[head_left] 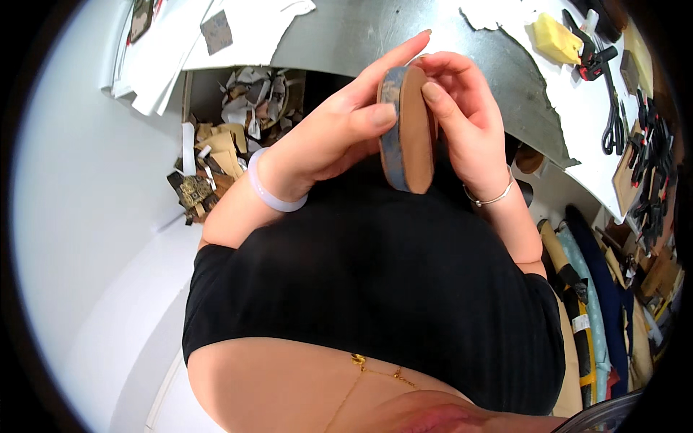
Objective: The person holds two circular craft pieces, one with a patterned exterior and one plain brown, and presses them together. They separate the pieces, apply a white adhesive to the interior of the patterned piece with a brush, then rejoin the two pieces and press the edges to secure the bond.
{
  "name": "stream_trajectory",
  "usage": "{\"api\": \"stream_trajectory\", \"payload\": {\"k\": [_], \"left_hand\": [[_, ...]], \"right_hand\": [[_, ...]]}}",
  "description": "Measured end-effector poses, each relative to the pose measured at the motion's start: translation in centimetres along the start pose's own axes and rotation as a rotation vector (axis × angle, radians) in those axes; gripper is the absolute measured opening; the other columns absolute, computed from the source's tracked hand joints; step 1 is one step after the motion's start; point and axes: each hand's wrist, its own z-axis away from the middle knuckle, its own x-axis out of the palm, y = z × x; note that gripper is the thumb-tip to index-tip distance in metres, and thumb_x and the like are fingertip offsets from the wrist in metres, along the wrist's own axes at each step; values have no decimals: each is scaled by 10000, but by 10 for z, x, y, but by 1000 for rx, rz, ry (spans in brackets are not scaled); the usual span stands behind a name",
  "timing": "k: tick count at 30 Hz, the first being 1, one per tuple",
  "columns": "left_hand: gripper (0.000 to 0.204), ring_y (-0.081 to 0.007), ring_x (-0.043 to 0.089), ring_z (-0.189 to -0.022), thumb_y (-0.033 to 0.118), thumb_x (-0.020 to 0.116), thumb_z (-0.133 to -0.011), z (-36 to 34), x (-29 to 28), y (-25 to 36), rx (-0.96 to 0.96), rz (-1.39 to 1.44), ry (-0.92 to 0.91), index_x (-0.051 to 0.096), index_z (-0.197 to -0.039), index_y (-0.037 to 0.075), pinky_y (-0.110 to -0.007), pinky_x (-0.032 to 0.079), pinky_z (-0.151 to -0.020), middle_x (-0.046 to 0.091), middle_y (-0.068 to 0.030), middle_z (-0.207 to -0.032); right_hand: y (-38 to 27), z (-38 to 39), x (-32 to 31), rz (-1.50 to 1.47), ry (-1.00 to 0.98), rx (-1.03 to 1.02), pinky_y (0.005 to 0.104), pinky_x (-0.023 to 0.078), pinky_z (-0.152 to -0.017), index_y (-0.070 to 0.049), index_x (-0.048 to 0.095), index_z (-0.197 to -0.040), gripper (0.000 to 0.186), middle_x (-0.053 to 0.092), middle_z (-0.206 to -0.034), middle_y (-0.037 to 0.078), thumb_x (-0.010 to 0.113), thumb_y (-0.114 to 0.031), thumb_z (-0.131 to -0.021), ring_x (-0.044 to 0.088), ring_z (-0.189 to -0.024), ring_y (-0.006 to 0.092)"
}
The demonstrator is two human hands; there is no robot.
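Note:
Held up before my chest is an oval, leather-like piece (416,141) with a smooth brown face and a blue-grey patterned band along its left side. The thumb of my left hand (345,119) presses on the band; its index finger reaches out past the top end, and the other fingers are partly hidden behind the piece. My right hand (469,108) pinches the upper right edge, thumb near the brown face and fingers curled behind. Both hands are closed on this one piece. Its far side is hidden.
Beyond my hands lies a grey metal work surface (339,32) with white sheets. A small grey patterned square (216,32) is at far left, a yellow block (556,40) and black-handled scissors (613,130) at right. Scraps (224,141) fill a bin; fabric rolls (577,252) stand lower right.

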Motion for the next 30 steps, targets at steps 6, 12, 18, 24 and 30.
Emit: {"api": "stream_trajectory", "payload": {"k": [6, 12, 18, 24, 30], "left_hand": [[807, -234, 486, -1365, 286, 722, -935, 9, 2, -7, 44, 41, 162, 291, -1562, 18, -406, 421, -1119, 489, -126, -1474], [1064, -248, 448, -1403, 184, 895, -758, 12, 6, 5, 112, -326, 132, 239, -1567, -31, -406, 368, -1157, 468, -146, -1476], [1065, -215, 473, -1353, 178, 880, -754, 13, 8, 0, 140, -418, 128, 217, -1563, -25, -374, 370, -1127, 475, -122, -1439], [850, -250, 419, -1428, 452, 660, -960, 12, -6, 3, -120, 31, -1, 266, -1570, 10, -402, 332, -1190, 400, -155, -1552], [612, -215, 609, -1209, 354, 558, -1049, 12, -7, -2, -266, 31, 82, 366, -1512, 5, -382, 500, -1045, 569, -125, -1367]], "right_hand": [[-20, -2, -12, 723, -198, -429, 405, 396, -1111, -65, 484, -1444, 859, 542, -1408, 136, 889, -342, -739, 499, -1339, 308], [-43, -1, -9, 972, -417, -381, 560, 130, -1228, -23, 390, -1525, 1167, 445, -1554, 150, 915, -507, -603, 302, -1513, 360], [-49, -2, -9, 1069, -470, -367, 541, 185, -1221, -16, 494, -1452, 1030, 515, -1491, 134, 923, -413, -604, 423, -1445, 335], [-39, -3, -10, 781, -335, -425, 403, 407, -1129, -36, 526, -1411, 907, 581, -1362, 130, 945, -254, -636, 546, -1314, 296], [-38, 1, -6, 415, -330, -256, 395, 393, -1133, 18, 459, -1451, 951, 544, -1418, 169, 929, -251, -669, 530, -1331, 269]]}}
